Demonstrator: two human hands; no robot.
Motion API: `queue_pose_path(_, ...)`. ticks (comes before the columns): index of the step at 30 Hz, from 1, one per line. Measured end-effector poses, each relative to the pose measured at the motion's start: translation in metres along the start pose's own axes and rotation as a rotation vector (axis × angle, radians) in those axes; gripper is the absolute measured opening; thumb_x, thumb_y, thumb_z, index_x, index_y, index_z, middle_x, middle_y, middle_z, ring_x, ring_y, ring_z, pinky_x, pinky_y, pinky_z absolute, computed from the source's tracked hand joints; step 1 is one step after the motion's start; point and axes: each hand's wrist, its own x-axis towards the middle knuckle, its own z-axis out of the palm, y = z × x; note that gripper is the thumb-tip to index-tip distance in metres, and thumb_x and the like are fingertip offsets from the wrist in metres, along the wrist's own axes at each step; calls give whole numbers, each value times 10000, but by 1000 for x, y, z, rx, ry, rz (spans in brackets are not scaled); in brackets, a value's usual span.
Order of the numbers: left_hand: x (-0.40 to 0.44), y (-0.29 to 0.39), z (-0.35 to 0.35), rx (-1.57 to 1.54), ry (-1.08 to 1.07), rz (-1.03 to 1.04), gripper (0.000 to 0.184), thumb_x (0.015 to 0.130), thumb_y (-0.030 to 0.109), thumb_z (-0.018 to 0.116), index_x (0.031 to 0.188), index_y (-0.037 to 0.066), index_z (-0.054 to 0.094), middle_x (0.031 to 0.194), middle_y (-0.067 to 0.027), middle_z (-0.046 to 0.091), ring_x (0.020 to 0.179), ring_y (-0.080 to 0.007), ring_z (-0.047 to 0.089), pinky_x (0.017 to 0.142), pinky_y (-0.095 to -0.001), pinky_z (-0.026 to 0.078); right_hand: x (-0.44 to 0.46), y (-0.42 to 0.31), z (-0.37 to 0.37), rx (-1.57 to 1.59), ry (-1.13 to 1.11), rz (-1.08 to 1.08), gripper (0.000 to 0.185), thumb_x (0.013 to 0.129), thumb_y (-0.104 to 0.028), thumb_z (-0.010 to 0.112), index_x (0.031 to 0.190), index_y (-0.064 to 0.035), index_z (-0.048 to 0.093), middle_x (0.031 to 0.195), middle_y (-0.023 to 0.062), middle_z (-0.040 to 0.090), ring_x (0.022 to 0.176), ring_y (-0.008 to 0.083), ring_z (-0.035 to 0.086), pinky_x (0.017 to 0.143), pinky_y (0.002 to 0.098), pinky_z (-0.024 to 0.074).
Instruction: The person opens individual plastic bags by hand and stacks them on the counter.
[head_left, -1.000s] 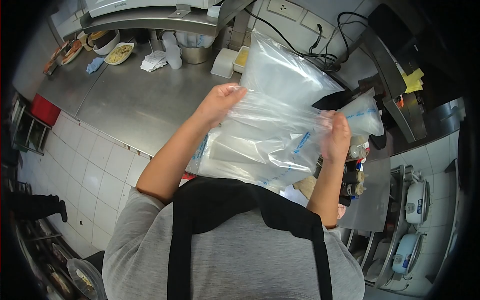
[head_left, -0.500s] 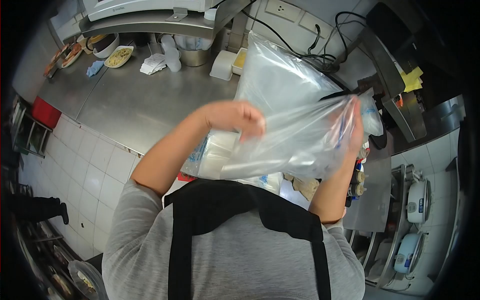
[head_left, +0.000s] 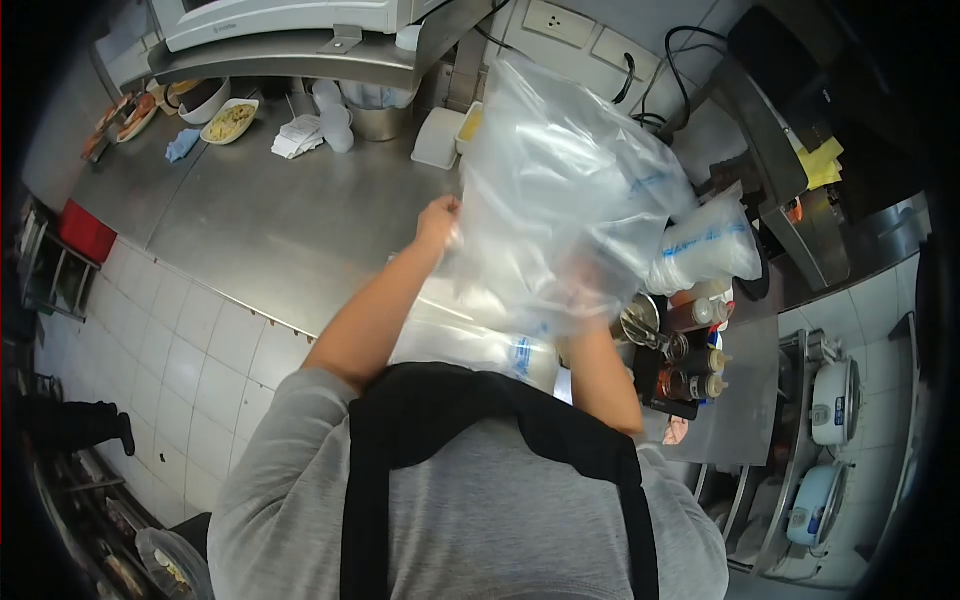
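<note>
A large clear plastic bag [head_left: 570, 150] is held up over the counter, puffed out and creased. My left hand [head_left: 438, 222] is closed at its left edge, fingers pinching the film. My right hand [head_left: 585, 280] is at the lower part of the bag, seen only hazily through the plastic; whether it is inside or behind cannot be told, and its fingers are unclear. Below the bag, close to my apron, lie clear-wrapped packs [head_left: 475, 347] with blue print. Right of the bag leans another wrapped pack [head_left: 710, 240] with blue lettering.
Sauce bottles [head_left: 705, 372] and a metal container with utensils [head_left: 640, 322] stand at the right. Along the back of the steel counter [head_left: 270, 210] are a plate of food [head_left: 230, 121], white papers [head_left: 298, 137], a metal pot [head_left: 382, 120] and a white container [head_left: 437, 138]. A steel shelf [head_left: 290, 62] overhangs.
The bag has risen and opened out, where it was stretched sideways before. My left hand has closed on its left edge. My right hand has come in leftward and down.
</note>
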Motion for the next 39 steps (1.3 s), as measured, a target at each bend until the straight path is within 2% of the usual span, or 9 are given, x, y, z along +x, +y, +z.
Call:
queue_pose_path(2,-30,56,-9,726,44,-20,297,869,186,457,1112,44,551,1042,-104,596,962,-230,564,820,-349,448,-3,-5,-4,-40,23,-37,236,877,-213,534,1019,-26,513,867,36,549,736,117,506,668,228,419)
queue_pose_path(7,-31,135,-10,-446,-72,443,610,726,276,697,1222,36,434,1066,-74,571,998,-206,538,839,-316,433,-25,-73,24,126,14,-609,265,880,-216,513,1061,-24,494,910,50,542,793,141,508,705,250,420)
queue_pose_path(17,-54,32,-10,247,-169,260,680,689,224,738,1256,51,404,1122,-119,558,1022,-219,538,878,-316,423,-43,-8,30,-406,42,-1087,330,886,-222,471,1146,-19,455,995,80,528,908,189,512,779,296,424)
queue_pose_path(22,-91,26,-62,-277,-339,67,503,766,262,658,1193,53,492,989,-93,612,938,-180,558,774,-292,441,-79,-1,-6,-144,66,-646,346,898,-229,452,1170,-16,424,1019,88,511,917,177,503,786,295,418)
queue_pose_path(25,-140,57,-69,596,-416,400,287,824,258,595,1002,32,587,906,-60,617,819,-157,572,701,-283,441,-115,-4,-28,-145,192,-612,316,906,-211,453,1150,-17,401,1006,90,488,870,141,477,765,279,411)
queue_pose_path(28,-152,73,-53,597,-540,208,226,837,238,586,774,21,592,838,-30,608,719,-137,569,654,-291,443,-136,-20,-27,-121,243,-732,287,885,-188,485,1110,-29,403,970,83,481,829,131,455,748,273,401)
queue_pose_path(30,-152,72,-33,109,-464,-49,169,856,178,560,961,58,502,825,-42,596,660,-142,555,633,-301,467,-153,-42,-13,-192,209,-955,263,854,-127,504,1086,-48,410,944,72,484,810,131,448,728,274,391)
queue_pose_path(33,-164,119,-10,-569,-402,-236,404,877,136,526,1231,119,332,835,-70,589,681,-160,570,661,-314,494,-185,-88,12,-427,-335,-1069,392,759,-109,626,1080,-37,413,986,110,496,883,194,474,812,282,373)
queue_pose_path(39,-185,175,-13,-858,-496,-23,656,875,111,519,1395,188,128,1002,-137,562,870,-229,594,745,-331,506,-192,-85,49,-494,-175,-718,320,756,-77,646,1033,12,513,892,129,610,848,197,597,738,290,460)
